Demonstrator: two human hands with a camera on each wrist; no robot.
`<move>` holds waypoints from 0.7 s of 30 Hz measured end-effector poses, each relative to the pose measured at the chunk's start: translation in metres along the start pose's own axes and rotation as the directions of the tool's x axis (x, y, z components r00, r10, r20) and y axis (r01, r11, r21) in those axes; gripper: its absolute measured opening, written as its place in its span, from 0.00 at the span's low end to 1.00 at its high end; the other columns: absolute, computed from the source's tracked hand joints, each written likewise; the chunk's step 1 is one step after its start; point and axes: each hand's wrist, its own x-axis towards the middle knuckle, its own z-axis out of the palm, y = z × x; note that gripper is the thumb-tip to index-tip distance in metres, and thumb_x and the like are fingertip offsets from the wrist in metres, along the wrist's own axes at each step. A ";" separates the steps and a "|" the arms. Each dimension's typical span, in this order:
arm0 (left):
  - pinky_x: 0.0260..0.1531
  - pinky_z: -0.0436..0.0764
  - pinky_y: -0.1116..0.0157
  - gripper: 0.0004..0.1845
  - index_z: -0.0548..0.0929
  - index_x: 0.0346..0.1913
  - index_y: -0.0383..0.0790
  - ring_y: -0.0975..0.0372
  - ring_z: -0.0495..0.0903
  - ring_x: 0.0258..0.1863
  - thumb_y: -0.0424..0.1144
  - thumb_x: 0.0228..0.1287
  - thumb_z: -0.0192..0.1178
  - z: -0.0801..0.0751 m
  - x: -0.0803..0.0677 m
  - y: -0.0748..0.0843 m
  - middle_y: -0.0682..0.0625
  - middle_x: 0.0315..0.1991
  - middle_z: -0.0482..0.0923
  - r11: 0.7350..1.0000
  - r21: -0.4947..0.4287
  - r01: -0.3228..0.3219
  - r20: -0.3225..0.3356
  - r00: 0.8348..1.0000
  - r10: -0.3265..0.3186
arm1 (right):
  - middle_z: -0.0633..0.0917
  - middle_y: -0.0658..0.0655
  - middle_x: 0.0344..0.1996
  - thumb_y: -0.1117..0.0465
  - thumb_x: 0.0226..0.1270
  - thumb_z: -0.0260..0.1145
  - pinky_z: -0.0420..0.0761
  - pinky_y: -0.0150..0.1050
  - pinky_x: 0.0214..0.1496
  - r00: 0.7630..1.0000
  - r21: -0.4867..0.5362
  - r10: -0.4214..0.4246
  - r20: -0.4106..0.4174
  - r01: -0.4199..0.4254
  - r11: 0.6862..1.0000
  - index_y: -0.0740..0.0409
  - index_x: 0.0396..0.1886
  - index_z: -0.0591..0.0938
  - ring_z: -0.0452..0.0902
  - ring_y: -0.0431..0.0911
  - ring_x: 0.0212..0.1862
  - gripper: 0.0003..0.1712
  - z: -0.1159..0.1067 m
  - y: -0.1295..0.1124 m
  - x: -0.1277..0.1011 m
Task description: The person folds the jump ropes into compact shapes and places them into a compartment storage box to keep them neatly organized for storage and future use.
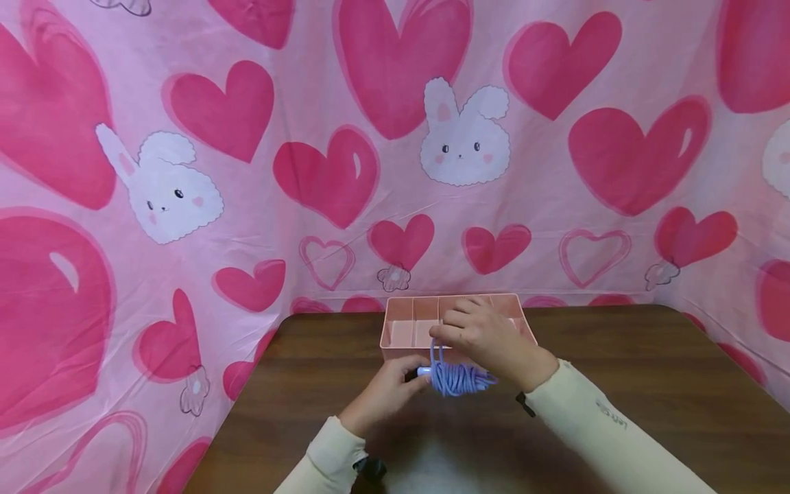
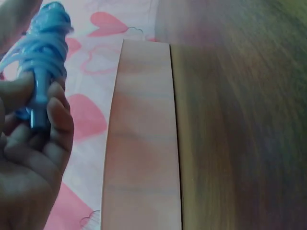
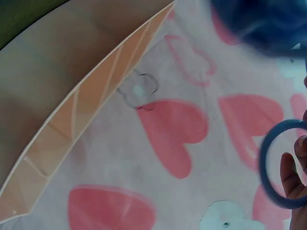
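A blue-purple cord point(image 1: 461, 381) is wound in a thick bundle around a smooth tube-like piece point(image 2: 42, 88). My left hand point(image 1: 393, 385) grips the end of that piece between thumb and fingers, holding the bundle above the table. My right hand point(image 1: 484, 336) is raised above the bundle and pinches a loop of the cord point(image 3: 265, 163) that rises from its left part. In the right wrist view only some fingertips point(image 3: 290, 175) show beside the loop, and the bundle is a blurred patch at the top.
A pink divided box point(image 1: 400, 333) stands at the table's back edge, just behind my hands, partly covered by the right one. The brown wooden table point(image 1: 623, 370) spreads to both sides. A pink cloth point(image 1: 537, 178) with hearts and rabbits hangs behind and at the sides.
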 end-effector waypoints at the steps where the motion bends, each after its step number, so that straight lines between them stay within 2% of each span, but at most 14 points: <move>1: 0.41 0.78 0.66 0.07 0.83 0.47 0.47 0.65 0.77 0.37 0.41 0.70 0.60 -0.001 0.000 0.001 0.59 0.38 0.80 1.000 -0.002 -0.020 0.019 1.000 0.020 | 0.82 0.47 0.33 0.56 0.44 0.83 0.75 0.44 0.47 1.000 -0.002 0.006 0.001 -0.006 1.000 0.47 0.42 0.84 0.75 0.46 0.39 0.22 0.003 0.003 -0.001; 4: 0.40 0.78 0.66 0.07 0.83 0.46 0.46 0.66 0.76 0.37 0.41 0.70 0.60 -0.003 -0.002 0.003 0.58 0.37 0.80 0.995 -0.031 -0.090 0.064 0.994 0.092 | 0.83 0.45 0.30 0.54 0.48 0.81 0.76 0.42 0.43 1.000 0.011 0.030 -0.007 -0.030 0.999 0.47 0.39 0.86 0.75 0.44 0.37 0.17 0.011 0.013 -0.008; 8: 0.35 0.80 0.64 0.07 0.82 0.47 0.42 0.64 0.76 0.34 0.36 0.71 0.58 -0.008 -0.004 0.006 0.52 0.34 0.79 0.979 -0.159 -0.131 0.080 0.986 0.145 | 0.82 0.43 0.26 0.50 0.55 0.76 0.74 0.39 0.38 0.997 0.032 0.077 -0.023 -0.076 0.997 0.46 0.36 0.88 0.73 0.43 0.34 0.11 0.023 0.021 -0.020; 11: 0.33 0.81 0.63 0.08 0.82 0.49 0.39 0.63 0.76 0.32 0.32 0.71 0.57 -0.012 -0.003 0.007 0.49 0.34 0.79 0.964 -0.234 -0.126 0.054 0.988 0.142 | 0.80 0.43 0.25 0.49 0.58 0.74 0.72 0.38 0.35 0.994 0.074 0.106 -0.022 -0.104 0.992 0.45 0.36 0.87 0.70 0.42 0.33 0.09 0.031 0.023 -0.028; 16: 0.31 0.82 0.61 0.10 0.80 0.50 0.30 0.58 0.78 0.30 0.28 0.70 0.56 -0.014 0.000 0.006 0.43 0.34 0.79 0.942 -0.299 -0.149 0.005 0.987 0.158 | 0.83 0.40 0.30 0.50 0.64 0.69 0.70 0.37 0.37 0.990 0.241 0.132 -0.041 -0.118 0.963 0.44 0.38 0.86 0.70 0.39 0.34 0.07 0.043 0.020 -0.036; 18: 0.30 0.83 0.61 0.10 0.79 0.50 0.27 0.58 0.78 0.28 0.26 0.69 0.55 -0.013 0.001 0.004 0.42 0.33 0.78 0.929 -0.329 -0.170 -0.027 0.985 0.171 | 0.84 0.40 0.33 0.49 0.62 0.70 0.71 0.36 0.38 0.988 0.289 0.144 -0.046 -0.125 0.949 0.45 0.41 0.86 0.72 0.38 0.36 0.10 0.047 0.018 -0.039; 21: 0.28 0.82 0.62 0.09 0.78 0.49 0.24 0.61 0.78 0.26 0.24 0.68 0.55 -0.012 0.003 0.002 0.41 0.31 0.78 0.911 -0.371 -0.178 -0.098 0.984 0.152 | 0.85 0.42 0.35 0.54 0.55 0.76 0.73 0.36 0.38 0.983 0.308 0.178 -0.043 -0.156 0.938 0.48 0.41 0.86 0.74 0.39 0.36 0.14 0.051 0.014 -0.042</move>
